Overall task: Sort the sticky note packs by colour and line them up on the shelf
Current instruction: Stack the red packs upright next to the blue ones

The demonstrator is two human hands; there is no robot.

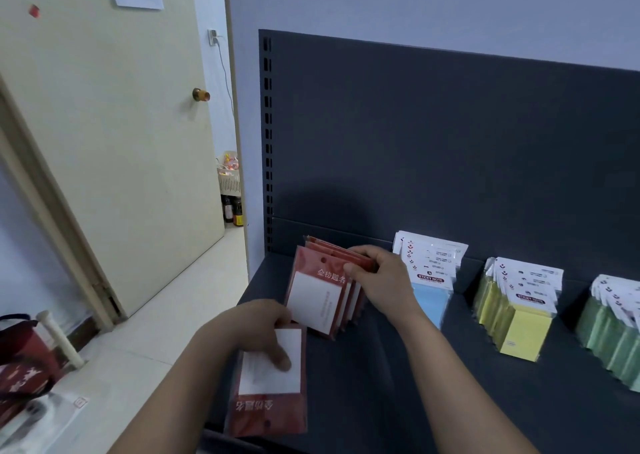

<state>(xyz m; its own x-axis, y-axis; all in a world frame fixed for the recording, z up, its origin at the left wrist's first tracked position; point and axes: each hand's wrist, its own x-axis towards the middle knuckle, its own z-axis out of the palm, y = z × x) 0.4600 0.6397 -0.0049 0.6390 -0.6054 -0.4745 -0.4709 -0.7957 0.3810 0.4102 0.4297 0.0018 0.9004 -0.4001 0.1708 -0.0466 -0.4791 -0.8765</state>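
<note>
the right hand [381, 280] pinches the red row [329, 291] mid frame. the left hand [256, 332] grips one red pack [266, 401], upside down. next it likely needs turning, then joining the row.

- The row of red film-wrapped sticky note packs with white pads [325, 294] stands at the centre of the frame on the dark grey metal shelf [381, 384], leaning back, and your right hand [384, 280] grips its top edges.
- A single red pack [268, 394] lies upside down at lower centre, over the shelf's front edge, pinched by your left hand [256, 332].
- The blue packs with white header cards [429, 280] stand in a row right of centre.
- The yellow packs [519, 315] are lined up further right.
- The green packs [616, 332] sit at the right edge, partly cut off.
</note>
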